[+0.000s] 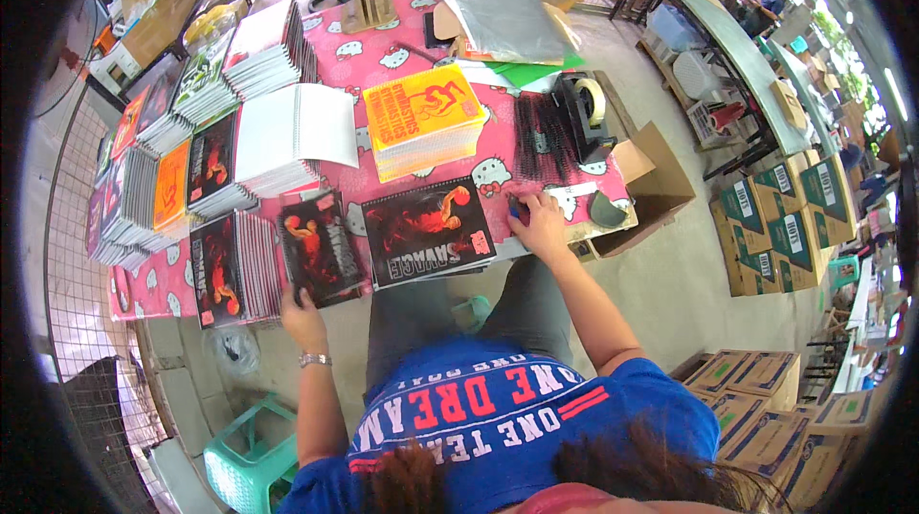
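Note:
My left hand (304, 322) grips the near edge of a black spiral notebook (319, 244) with a red figure on its cover, thumb on top. To its right another black notebook (426, 230) of the same design lies flat at the table's near edge. Beyond that one, my right hand (544, 228) rests on the table with its fingers closed round a small blue object (520, 212), mostly hidden by them. Next to this hand are a white strip (572, 190) and a dark rounded piece (606, 211). Black binding coils (543, 138) lie farther back.
Stacks of spiral notebooks (172, 184) fill the table's left side. A yellow-orange notebook pile (424, 122) stands mid-table, with a tape dispenser (584, 117) to its right. An open carton (661, 184) adjoins the right edge. A green stool (251, 457) stands at lower left.

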### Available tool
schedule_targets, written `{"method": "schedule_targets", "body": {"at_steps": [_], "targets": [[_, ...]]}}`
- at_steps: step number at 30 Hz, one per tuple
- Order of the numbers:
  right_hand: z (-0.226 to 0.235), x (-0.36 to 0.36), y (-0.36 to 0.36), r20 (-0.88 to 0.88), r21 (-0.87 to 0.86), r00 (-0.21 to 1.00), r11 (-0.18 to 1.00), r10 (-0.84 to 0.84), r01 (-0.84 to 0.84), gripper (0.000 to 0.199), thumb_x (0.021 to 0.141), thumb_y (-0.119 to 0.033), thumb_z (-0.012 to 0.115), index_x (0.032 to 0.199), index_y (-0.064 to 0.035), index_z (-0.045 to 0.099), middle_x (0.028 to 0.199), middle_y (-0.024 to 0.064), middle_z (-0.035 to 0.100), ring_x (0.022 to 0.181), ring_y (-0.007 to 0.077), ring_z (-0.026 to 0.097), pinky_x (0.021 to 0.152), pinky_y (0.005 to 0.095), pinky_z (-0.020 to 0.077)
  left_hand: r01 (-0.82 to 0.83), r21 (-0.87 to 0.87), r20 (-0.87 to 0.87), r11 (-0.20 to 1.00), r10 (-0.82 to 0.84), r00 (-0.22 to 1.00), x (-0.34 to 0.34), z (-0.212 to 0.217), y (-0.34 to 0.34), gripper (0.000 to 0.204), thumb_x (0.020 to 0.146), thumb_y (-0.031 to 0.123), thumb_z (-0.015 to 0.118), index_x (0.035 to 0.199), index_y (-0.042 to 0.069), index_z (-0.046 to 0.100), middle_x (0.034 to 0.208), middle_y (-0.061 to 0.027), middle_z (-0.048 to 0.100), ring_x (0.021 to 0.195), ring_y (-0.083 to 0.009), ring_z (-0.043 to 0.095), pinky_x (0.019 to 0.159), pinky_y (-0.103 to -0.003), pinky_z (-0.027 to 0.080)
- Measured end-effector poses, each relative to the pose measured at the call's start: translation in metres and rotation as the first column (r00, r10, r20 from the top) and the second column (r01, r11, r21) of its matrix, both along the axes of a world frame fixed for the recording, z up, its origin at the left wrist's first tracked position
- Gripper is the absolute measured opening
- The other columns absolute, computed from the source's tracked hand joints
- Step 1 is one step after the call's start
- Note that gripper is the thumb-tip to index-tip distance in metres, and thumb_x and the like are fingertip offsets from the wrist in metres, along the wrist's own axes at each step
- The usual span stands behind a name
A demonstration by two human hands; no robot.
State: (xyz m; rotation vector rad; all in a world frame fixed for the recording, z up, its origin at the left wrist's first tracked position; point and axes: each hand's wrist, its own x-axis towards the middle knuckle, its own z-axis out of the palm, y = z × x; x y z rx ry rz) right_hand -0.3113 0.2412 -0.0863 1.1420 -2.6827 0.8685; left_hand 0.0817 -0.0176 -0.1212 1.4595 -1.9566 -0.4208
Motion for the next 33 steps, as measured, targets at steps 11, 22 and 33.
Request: {"method": "schedule_targets", "body": {"at_steps": [11,22,33], "targets": [[-0.012,-0.155,-0.059,-0.244,0.223,0.924,0.91,-0.295,0.349,0.026,0.082,-0.012,0.061,0.107,-0.004,0.064,0.099,0.0193,0.065,0.094,0.0367,0.064,0.081,0.0466,0.0531,-0.131,0.037,0.589,0.991,0.085,0.803,-0.039,0.054,0.011,0.021,0.088,0.014,0.059,0.105,0.002,0.057,0.108,-0.0221,0.057,0.087,-0.038,0.064,0.07,-0.047,0.053],[0.066,-0.129,-0.055,-0.281,-0.178,0.939,0.972,-0.197,0.151,0.022,0.09,-0.019,0.057,0.101,-0.0048,0.068,0.095,0.0171,0.061,0.082,0.0362,0.064,0.073,0.0443,0.0526,0.779,0.073,0.141,0.622,-0.78,0.61,-0.252,0.082,0.037,0.022,0.083,0.005,0.06,0.104,0.0,0.065,0.106,-0.0194,0.06,0.103,-0.0379,0.057,0.092,-0.046,0.046],[0.105,0.013,0.007,0.403,-0.517,0.842,0.848,0.359,-0.114,0.028,0.093,-0.007,0.058,0.121,-0.002,0.062,0.097,0.0027,0.066,0.093,0.009,0.059,0.081,0.0245,0.0471,0.829,-0.135,-0.059,0.543,-0.84,0.54,-0.224,0.15,0.04,0.025,0.08,-0.002,0.059,0.105,0.002,0.06,0.104,-0.0139,0.062,0.103,-0.0358,0.057,0.089,-0.043,0.046]]}}
